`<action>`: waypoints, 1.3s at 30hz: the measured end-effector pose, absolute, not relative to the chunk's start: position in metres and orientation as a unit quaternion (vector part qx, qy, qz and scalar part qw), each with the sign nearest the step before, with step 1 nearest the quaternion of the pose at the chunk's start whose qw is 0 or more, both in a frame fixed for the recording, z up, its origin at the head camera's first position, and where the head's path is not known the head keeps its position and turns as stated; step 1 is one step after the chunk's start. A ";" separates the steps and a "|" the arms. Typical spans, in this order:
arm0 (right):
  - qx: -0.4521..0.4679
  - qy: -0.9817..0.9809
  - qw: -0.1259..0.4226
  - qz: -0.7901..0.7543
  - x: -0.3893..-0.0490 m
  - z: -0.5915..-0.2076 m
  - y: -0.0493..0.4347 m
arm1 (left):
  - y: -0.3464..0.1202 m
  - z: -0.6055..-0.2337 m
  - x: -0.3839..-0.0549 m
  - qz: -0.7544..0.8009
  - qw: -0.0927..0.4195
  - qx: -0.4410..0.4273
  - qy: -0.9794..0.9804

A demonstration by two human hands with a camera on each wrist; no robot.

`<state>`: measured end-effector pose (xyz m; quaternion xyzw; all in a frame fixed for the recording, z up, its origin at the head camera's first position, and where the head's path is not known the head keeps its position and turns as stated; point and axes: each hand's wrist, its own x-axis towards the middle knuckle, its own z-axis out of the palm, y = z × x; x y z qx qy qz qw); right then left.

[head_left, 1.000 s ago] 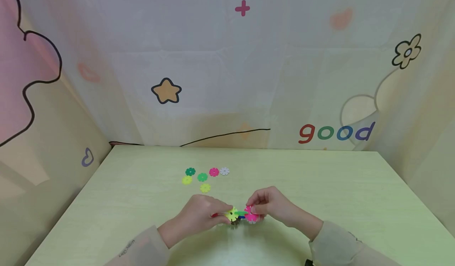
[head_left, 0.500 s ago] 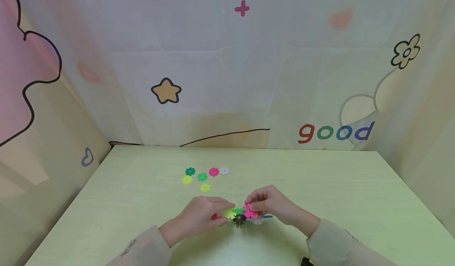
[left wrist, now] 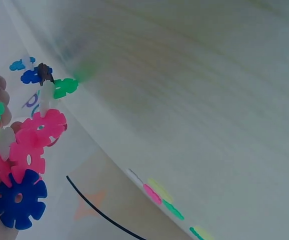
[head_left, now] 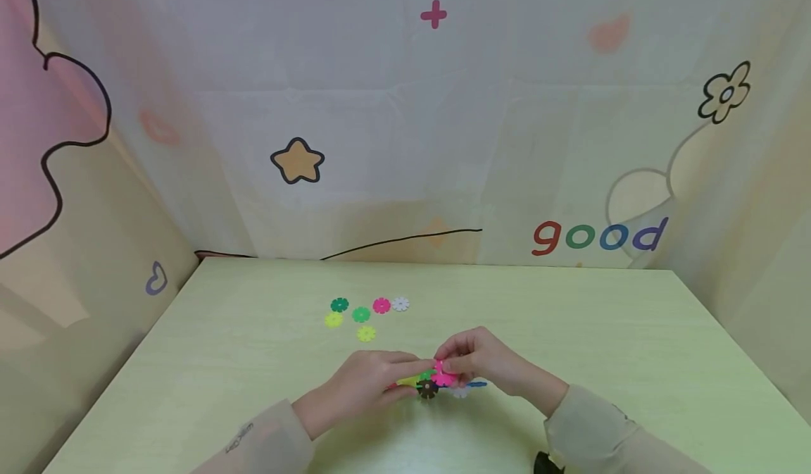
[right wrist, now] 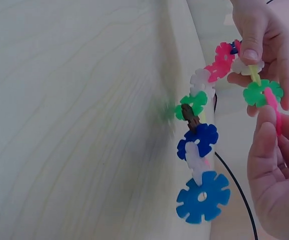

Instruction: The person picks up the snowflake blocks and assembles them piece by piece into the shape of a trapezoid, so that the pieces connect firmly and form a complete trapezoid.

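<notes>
In the head view my left hand (head_left: 355,389) grips a chain of interlocked, notched plastic flower discs. My right hand (head_left: 491,368) pinches a pink flower disc (head_left: 443,375) beside it. The right wrist view shows that pink disc meeting a green disc (right wrist: 254,94), which joins a yellow disc edge-on near my left fingers; how deep the pink one sits I cannot tell. The rest of the chain curves below through pink, white, green, brown and blue discs, to a light blue end disc (right wrist: 215,191). A dark blue disc (left wrist: 32,207) forms another end in the left wrist view.
Several loose discs lie flat on the pale wooden table (head_left: 253,347) beyond my hands, among them a dark green disc (head_left: 335,310), a pink disc (head_left: 381,311) and a white disc (head_left: 400,309). A printed curtain (head_left: 380,122) stands behind the table.
The chain has turned, so the brown disc faces the head camera and the blue end shows at right. My right hand has shifted slightly left with the pink disc; my left fingers reach farther right.
</notes>
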<state>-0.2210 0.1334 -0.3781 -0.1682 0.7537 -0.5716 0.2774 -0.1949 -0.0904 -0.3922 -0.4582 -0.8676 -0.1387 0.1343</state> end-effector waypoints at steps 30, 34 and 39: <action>-0.266 0.919 0.121 -0.263 -0.290 -0.406 0.074 | -0.156 -0.370 -0.194 -0.167 0.015 -0.405 -0.899; -0.298 0.929 0.144 -0.165 -0.291 -0.408 0.057 | -0.156 -0.370 -0.191 -0.166 0.023 -0.416 -0.894; -0.305 0.932 0.170 -0.094 -0.290 -0.412 0.045 | -0.156 -0.370 -0.191 -0.158 0.035 -0.424 -0.891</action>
